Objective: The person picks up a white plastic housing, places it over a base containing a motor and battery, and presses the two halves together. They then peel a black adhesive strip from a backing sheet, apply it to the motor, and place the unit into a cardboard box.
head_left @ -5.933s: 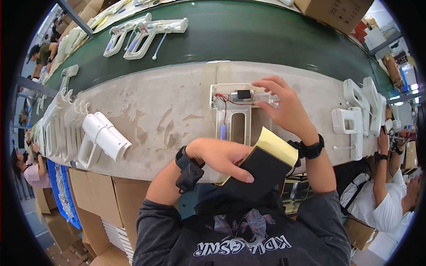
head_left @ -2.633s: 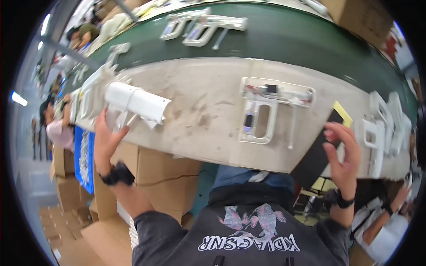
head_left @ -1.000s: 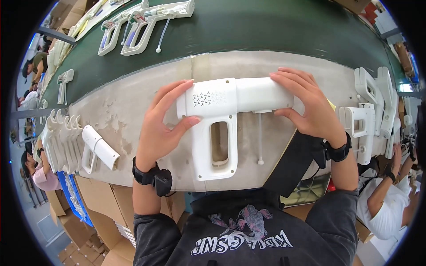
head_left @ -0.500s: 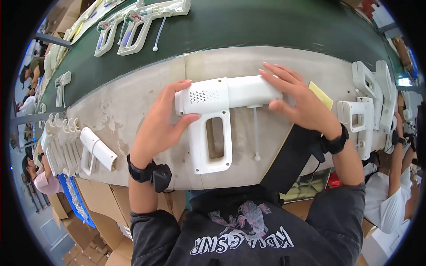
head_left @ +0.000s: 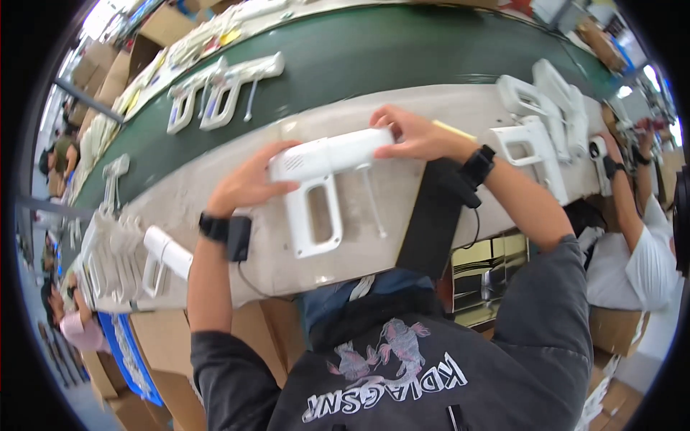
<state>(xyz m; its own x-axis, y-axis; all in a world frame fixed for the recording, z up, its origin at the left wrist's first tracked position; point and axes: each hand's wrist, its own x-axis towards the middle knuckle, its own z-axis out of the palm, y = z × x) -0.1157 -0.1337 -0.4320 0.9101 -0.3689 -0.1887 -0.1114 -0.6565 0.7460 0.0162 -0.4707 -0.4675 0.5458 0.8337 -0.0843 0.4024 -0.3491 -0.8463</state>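
Note:
A white gun-shaped spray device (head_left: 330,154) with a loop handle lies on its side on the worktop in front of me. Its vents and several screw holes face up, and a thin white tube (head_left: 373,205) hangs from beneath the barrel. My left hand (head_left: 248,179) grips the rear end, fingers over the far edge and thumb on the near side. At the barrel's front tip, my right hand (head_left: 417,136) holds the device between thumb and curled fingers. Straps with small black boxes are on both wrists.
Beyond the worktop runs a green conveyor belt (head_left: 345,54) carrying opened white device halves (head_left: 228,93). Finished-looking devices stand at right (head_left: 528,147) and left white shells (head_left: 115,251) cluster. A black mat (head_left: 429,223) lies near my right forearm. A co-worker's arm (head_left: 627,190) works at far right.
My right hand has gone from spread fingers over the barrel to a curled hold on its tip. My left hand stays at the rear. The whole view has shifted.

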